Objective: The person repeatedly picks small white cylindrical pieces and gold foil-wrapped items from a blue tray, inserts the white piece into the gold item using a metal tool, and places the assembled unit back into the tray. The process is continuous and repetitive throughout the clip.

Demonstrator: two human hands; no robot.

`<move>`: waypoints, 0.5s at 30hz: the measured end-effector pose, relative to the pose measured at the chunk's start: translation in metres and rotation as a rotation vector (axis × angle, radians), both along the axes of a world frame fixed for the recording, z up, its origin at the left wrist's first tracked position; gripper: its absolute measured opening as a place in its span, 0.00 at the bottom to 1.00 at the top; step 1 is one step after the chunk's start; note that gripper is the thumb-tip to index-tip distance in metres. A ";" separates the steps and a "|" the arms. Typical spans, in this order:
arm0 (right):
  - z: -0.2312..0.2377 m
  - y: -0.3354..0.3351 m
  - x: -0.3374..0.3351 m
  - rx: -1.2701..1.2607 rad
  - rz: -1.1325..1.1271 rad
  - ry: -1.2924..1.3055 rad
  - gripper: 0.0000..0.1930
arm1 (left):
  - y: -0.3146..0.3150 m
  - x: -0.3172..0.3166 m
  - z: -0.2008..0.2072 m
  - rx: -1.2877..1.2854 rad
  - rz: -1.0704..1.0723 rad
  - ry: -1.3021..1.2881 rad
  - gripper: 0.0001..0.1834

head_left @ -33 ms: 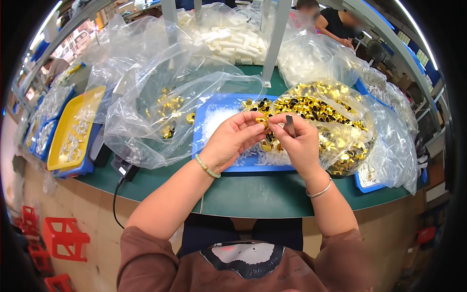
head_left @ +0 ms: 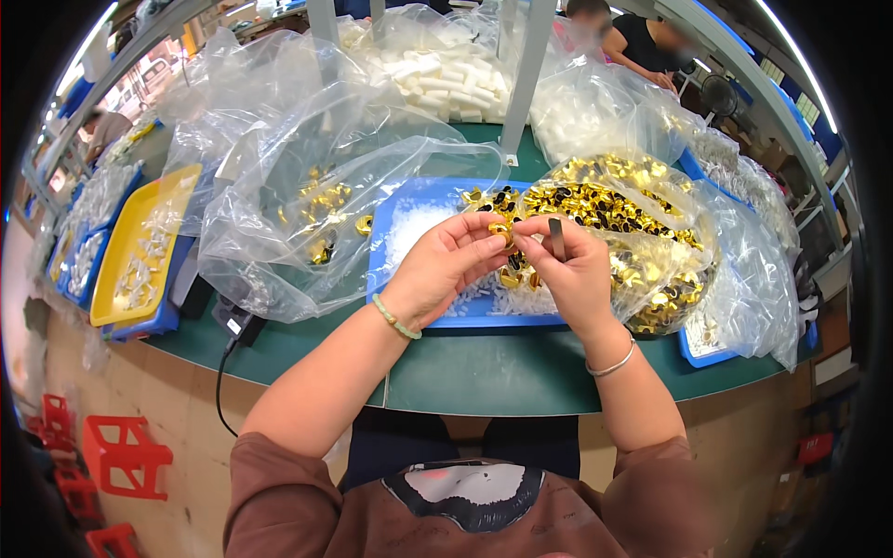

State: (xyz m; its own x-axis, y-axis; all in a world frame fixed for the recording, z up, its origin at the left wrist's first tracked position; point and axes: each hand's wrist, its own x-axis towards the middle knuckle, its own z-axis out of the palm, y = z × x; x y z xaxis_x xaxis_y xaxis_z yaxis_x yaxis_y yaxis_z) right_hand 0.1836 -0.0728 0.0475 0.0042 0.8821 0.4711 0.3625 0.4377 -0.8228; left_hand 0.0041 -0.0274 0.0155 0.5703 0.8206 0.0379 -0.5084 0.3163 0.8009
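Note:
Over the blue tray (head_left: 381, 293), my left hand (head_left: 445, 265) is closed, pinching a small shiny gold cap (head_left: 499, 230) between thumb and fingertips. Close against it, the thumb and finger of my right hand (head_left: 575, 274) are pressed together. A dark, flat, strip-like tool (head_left: 557, 239) stands up between my right fingers; its lower end is hidden. Whether the right fingertips also hold a tiny part cannot be made out. Small white translucent pieces (head_left: 414, 228) lie in the tray. Beside my right hand, a clear bag spills a heap of gold caps (head_left: 605, 200).
Left of the tray, a clear plastic bag (head_left: 279, 223) holds more gold caps. A yellow tray (head_left: 177, 209) with small parts stands farther left. Bags of white tubes (head_left: 446, 84) fill the back, behind a metal post (head_left: 526, 84). Red stools (head_left: 121, 456) stand on the floor at left.

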 end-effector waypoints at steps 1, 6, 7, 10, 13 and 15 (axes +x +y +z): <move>-0.001 0.002 0.000 0.023 0.018 0.017 0.05 | 0.000 0.000 0.000 0.007 0.015 0.016 0.16; -0.002 0.002 0.003 0.006 0.042 0.028 0.06 | -0.002 0.002 0.002 0.002 0.025 0.021 0.16; 0.000 0.002 0.004 -0.032 0.046 0.030 0.06 | -0.002 0.001 0.001 0.005 0.032 0.025 0.16; -0.001 0.002 0.009 -0.169 0.054 0.080 0.07 | -0.004 0.003 0.005 0.003 0.028 0.044 0.16; -0.001 0.004 0.011 -0.223 0.069 0.184 0.08 | -0.005 0.003 0.005 0.012 0.033 0.047 0.15; -0.002 0.005 0.009 -0.240 0.098 0.268 0.08 | -0.004 0.003 0.006 0.021 0.036 0.051 0.15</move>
State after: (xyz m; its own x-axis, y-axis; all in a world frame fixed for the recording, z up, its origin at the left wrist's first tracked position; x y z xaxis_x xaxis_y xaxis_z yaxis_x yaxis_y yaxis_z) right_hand 0.1921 -0.0681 0.0458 0.0097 0.9696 0.2443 0.0859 0.2426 -0.9663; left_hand 0.0068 -0.0319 0.0214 0.5422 0.8398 0.0270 -0.4778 0.2817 0.8321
